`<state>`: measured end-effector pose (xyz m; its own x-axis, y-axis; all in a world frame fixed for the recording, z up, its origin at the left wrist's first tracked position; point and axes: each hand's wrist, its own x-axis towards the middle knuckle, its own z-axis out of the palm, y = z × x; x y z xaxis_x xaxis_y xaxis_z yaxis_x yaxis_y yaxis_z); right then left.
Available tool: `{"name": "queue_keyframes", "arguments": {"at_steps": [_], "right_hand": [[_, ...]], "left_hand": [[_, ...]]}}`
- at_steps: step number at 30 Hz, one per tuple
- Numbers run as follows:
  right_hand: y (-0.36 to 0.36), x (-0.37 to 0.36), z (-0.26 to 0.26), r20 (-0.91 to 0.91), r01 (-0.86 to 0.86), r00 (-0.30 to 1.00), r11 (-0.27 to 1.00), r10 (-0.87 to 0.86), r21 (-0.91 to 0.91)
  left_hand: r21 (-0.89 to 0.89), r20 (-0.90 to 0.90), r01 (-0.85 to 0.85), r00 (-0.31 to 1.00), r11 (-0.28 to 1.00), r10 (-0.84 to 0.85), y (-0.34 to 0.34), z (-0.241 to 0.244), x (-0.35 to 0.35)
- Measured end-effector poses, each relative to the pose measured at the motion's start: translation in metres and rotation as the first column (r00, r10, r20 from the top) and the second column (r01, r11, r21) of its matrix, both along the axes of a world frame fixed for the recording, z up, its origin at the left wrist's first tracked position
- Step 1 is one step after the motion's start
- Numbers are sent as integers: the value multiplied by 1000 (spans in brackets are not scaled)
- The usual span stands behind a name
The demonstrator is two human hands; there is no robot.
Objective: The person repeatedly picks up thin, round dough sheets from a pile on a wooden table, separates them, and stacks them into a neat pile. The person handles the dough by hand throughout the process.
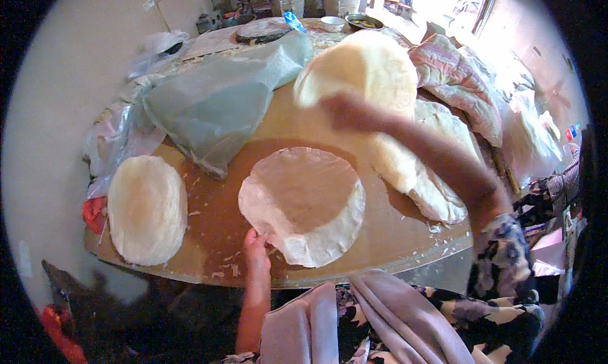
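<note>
At the near middle of the table, a thin round sheet of dough or flatbread [304, 197] lies with a slightly crinkled rim. My left hand [257, 245] pinches its lower left edge between thumb and fingers. Farther off, my right hand [346, 111] is blurred by motion in front of a large pale sheet [363, 64] that bulges at the back of the table. Whether its fingers grip that sheet cannot be told. Beneath my right forearm lies a folded pale sheet [418, 178]. To the left rests a pale oval piece [147, 209], seemingly of similar material.
The wooden table [213, 250] has scraps along its near edge. A translucent plastic sheet [213, 98] covers the back left. Behind stand a white bowl [332, 23], a dark pan [365, 22] and a round board [261, 30]. A quilted cloth [458, 79] and plastic bags [529, 136] line the right.
</note>
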<state>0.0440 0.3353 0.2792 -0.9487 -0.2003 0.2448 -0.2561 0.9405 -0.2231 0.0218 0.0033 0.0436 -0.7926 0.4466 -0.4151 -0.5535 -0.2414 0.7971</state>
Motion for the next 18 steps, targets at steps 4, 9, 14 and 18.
{"name": "queue_keyframes", "arguments": {"at_steps": [4, 9, 14, 18], "right_hand": [[-156, -2, -115, 414, 220, 910, 884, -33, -413], [-223, 24, -166, 458, 255, 885, 909, -82, -330], [-244, 23, -163, 452, 279, 876, 941, -168, -190], [-226, 13, -168, 517, 281, 851, 912, -93, -299]], "left_hand": [[46, 40, -119, 992, 992, 118, -13, 11, 15], [36, 170, -87, 982, 996, 79, -8, 1, 14], [193, 195, 106, 970, 975, -144, -29, 41, 8], [312, 321, 184, 903, 932, -286, -35, 22, 1]]}}
